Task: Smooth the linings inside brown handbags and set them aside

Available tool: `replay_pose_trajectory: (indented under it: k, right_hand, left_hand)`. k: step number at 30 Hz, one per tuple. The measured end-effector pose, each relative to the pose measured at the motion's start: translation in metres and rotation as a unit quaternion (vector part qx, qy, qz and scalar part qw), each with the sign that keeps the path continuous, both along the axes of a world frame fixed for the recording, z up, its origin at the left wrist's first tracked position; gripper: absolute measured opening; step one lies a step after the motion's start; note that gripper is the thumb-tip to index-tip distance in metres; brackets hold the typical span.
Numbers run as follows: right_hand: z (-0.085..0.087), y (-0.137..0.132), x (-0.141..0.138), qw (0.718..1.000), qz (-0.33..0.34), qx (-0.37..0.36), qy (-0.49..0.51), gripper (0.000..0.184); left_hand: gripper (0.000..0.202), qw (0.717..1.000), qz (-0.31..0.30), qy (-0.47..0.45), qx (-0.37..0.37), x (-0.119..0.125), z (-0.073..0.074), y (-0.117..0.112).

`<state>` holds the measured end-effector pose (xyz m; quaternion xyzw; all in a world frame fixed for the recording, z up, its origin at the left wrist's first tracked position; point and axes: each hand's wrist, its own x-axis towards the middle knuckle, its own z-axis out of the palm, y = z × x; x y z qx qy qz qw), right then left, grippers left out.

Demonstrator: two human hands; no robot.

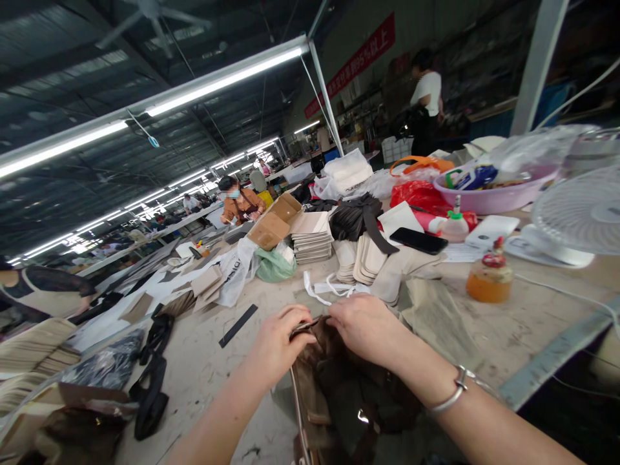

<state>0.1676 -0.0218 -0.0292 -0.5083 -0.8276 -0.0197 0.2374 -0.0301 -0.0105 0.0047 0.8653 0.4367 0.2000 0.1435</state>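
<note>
A dark brown bag (339, 394) with a metal fitting lies at the near edge of the worktable, below both hands. My left hand (285, 336) pinches the bag's upper edge between thumb and fingers. Close beside it, my right hand (361, 320) has its fingers curled onto the same edge; the fingertips are partly hidden. A bracelet circles my right wrist. White cord (317, 290) lies just beyond the hands, and a black strip (238, 325) rests to the left.
Stacked beige panels (310, 236), a black phone (419, 239), an amber glue bottle (489, 278) and a white fan (581, 213) stand beyond and right. Black straps (150, 394) lie left. A co-worker (242, 203) sits at the far side; another person (427, 90) stands behind.
</note>
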Motion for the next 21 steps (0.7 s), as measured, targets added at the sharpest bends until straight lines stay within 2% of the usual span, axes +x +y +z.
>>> replay_pose_trajectory:
  k: [4,13,21]
  right_hand:
    - [-0.001,0.0,0.001,1.0,0.001,0.003,-0.003,0.023]
    - [0.003,-0.003,-0.002,1.0,0.004,-0.022,0.001,0.021]
    - [0.002,-0.003,-0.004,1.0,-0.011,-0.009,0.006,0.021]
  left_hand:
    - [0.012,0.999,-0.004,0.011,0.045,-0.002,-0.004,0.001]
    - [0.007,0.999,0.0,0.008,0.04,-0.003,-0.006,0.001]
    - [0.004,0.997,0.043,0.004,0.058,0.0,-0.011,-0.002]
